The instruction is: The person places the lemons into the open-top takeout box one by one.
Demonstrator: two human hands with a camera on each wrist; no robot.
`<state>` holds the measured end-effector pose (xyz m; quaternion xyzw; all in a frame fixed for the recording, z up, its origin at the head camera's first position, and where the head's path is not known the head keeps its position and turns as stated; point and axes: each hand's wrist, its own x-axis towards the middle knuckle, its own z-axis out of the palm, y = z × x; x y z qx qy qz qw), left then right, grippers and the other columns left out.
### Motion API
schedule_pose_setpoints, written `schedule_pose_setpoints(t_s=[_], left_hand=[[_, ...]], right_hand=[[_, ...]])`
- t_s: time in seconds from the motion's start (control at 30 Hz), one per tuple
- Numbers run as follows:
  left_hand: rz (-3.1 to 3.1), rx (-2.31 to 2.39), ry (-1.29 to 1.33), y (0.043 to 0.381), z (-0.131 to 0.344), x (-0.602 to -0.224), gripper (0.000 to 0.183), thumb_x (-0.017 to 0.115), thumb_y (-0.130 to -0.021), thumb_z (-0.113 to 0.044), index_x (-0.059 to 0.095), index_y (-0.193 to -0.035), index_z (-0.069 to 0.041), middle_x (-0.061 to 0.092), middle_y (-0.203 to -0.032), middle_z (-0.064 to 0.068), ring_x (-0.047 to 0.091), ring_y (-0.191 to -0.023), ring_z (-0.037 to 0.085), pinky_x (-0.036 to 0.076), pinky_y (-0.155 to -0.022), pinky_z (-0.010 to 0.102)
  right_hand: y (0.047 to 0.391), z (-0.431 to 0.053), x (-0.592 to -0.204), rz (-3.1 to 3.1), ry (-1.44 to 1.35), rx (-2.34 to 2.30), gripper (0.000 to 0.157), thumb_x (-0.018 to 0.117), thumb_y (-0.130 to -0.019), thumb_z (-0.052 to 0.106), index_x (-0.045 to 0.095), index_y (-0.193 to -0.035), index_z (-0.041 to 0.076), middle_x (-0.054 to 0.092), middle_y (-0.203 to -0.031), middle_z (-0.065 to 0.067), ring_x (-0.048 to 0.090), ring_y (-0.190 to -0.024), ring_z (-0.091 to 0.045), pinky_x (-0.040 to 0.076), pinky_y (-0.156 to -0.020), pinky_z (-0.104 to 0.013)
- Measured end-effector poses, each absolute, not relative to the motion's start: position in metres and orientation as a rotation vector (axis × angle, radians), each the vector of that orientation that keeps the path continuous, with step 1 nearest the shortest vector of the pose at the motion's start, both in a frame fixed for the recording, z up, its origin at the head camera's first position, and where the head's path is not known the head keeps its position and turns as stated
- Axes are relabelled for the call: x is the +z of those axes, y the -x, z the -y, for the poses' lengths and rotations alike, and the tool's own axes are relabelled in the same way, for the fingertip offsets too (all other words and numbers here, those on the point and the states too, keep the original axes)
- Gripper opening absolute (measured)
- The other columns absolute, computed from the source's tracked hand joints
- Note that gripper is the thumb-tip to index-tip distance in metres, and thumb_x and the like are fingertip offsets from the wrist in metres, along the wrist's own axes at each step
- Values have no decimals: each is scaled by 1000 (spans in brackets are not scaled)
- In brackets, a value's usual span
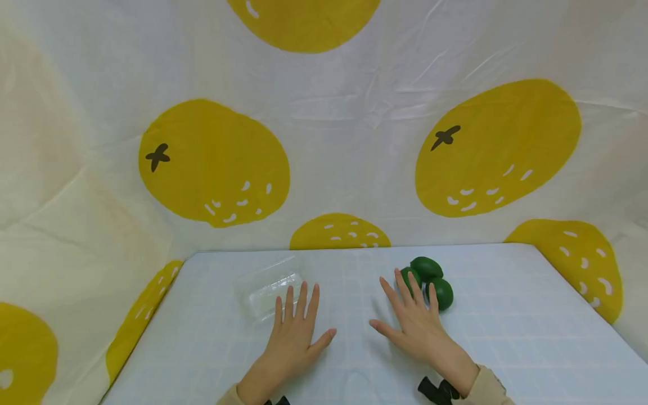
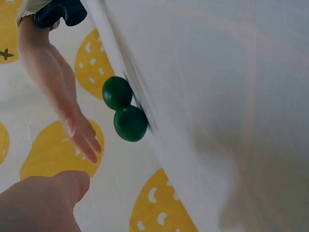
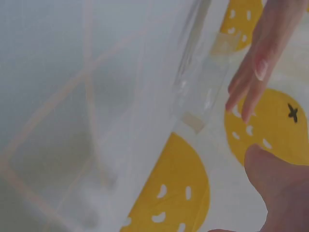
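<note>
Two flat hands (image 1: 293,337) (three limes (image 1: 427,281))

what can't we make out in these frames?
- Head view: the right hand covers part of the green fruits, so their count and any fingertip contact are unclear.
- Head view: the clear plastic container is see-through and faint; contents unreadable, and the left hand hides its near edge.
- Right wrist view: the container is blurred.
- Left wrist view: the table edge hides part of the fruits.
</note>
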<state>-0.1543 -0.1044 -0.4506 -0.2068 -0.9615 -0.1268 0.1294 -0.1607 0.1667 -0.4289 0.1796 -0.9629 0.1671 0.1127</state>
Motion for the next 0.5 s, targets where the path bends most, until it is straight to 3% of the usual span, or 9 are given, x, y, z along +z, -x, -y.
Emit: schedule_pose_setpoints(t_s=[0.27,0.5], left_hand=[[2841,-511,619,159,110,-446,79,45,-100,-56,19,-159,-11,18,-163,19,8,-148,47,9,-114,65],[2694,-660,605,166,135,-433,70,51,-101,-44,28,-157,-9,29,-159,18,20,-146,45,15,-114,64]], right_hand=[[168,-161,-422,2886,-535,742,84,55,-94,60,28,-157,11,14,-163,-22,9,-147,-48,-4,-108,-73],[178,-147,-409,2930,-536,1104,85,51,-98,55,15,-159,8,6,-164,-21,5,-149,-44,-8,-111,-68]])
